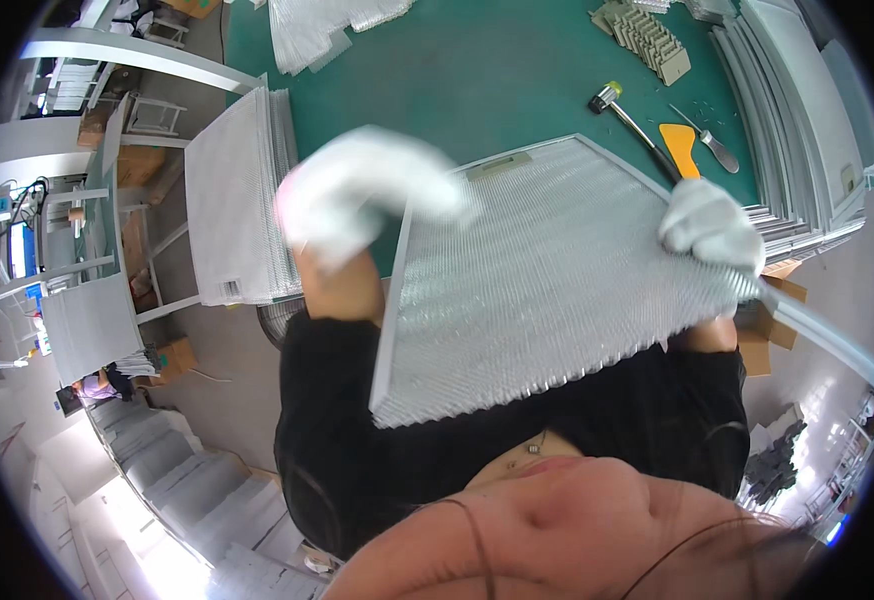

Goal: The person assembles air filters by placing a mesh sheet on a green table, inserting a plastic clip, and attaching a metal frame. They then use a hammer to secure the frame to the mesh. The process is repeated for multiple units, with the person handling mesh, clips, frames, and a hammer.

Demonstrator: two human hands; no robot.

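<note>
A silvery mesh filter panel [527, 280] is tilted in front of my body, over the near edge of the green table. Metal framing borders its left and far sides, while the near edge shows bare, wavy mesh. My right hand [709, 228], in a white glove, is closed around the panel's right edge. A pale bar [827, 335] extends from beside that hand toward the lower right; whether it joins the panel I cannot tell. Over the panel's far left corner, my white-gloved left hand [372, 190] is smeared by motion, so its fingers are unclear.
Beyond the panel, a mallet [622, 115], an orange scraper-like piece [678, 146] and a screwdriver [707, 140] lie on the green table [437, 100]. Panel stacks stand at left [237, 200] and right [787, 110]. Beige plates [647, 42] lie at the back.
</note>
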